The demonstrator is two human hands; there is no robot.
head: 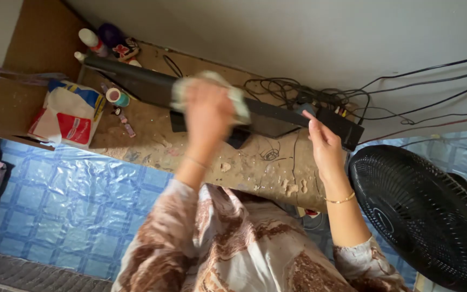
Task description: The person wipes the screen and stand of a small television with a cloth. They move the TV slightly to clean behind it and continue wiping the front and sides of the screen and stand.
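So the flat black monitor (277, 111) stands on the worn wooden desk (201, 151), its top edge toward the camera. The left hand (209, 111) is clenched around a pale cloth (239, 100), pressed on the top edge near the middle. The right hand (324, 143) grips the monitor's right end. Looks like wiping's midway; can't tell which parts are clean. Bottles (95, 42) sit far left, black fan (422, 211) near right.
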